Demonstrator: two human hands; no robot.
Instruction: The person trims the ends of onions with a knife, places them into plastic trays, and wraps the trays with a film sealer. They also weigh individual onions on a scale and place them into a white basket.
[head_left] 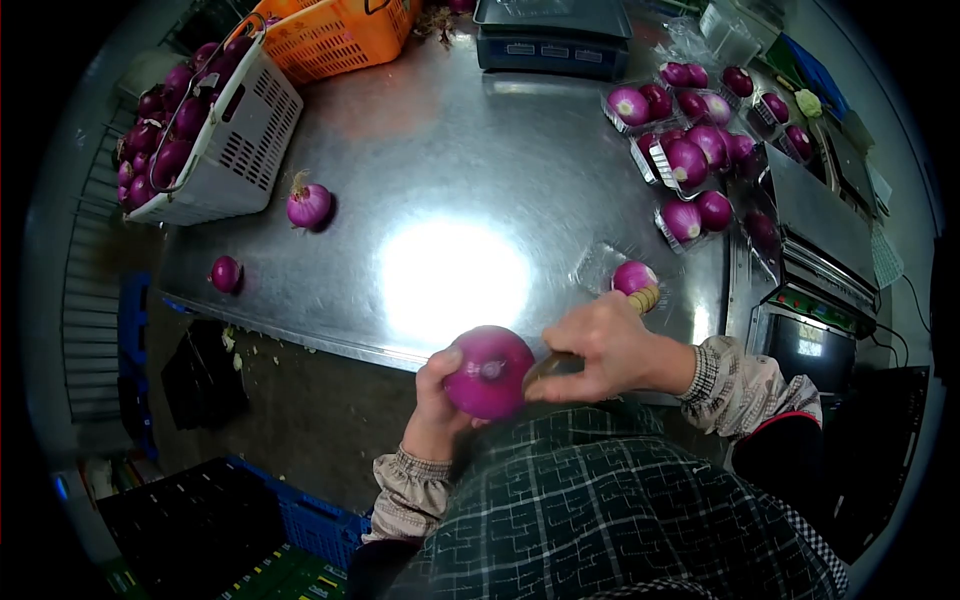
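Observation:
A large peeled red onion rests in my left hand, fingers wrapped round its left side, just off the table's near edge. My right hand is closed on a knife whose ribbed light handle sticks out past the knuckles. Its blade, slightly blurred, points down at the onion's right side. Beyond the right hand, a clear plastic tray lies on the table with one red onion at its right end. Two loose onions, a larger one and a smaller one, sit at the left.
The metal table carries a white basket of red onions, an orange crate and a scale along its far side. Several packed onion trays crowd the right, beside a machine. A blue crate stands below left.

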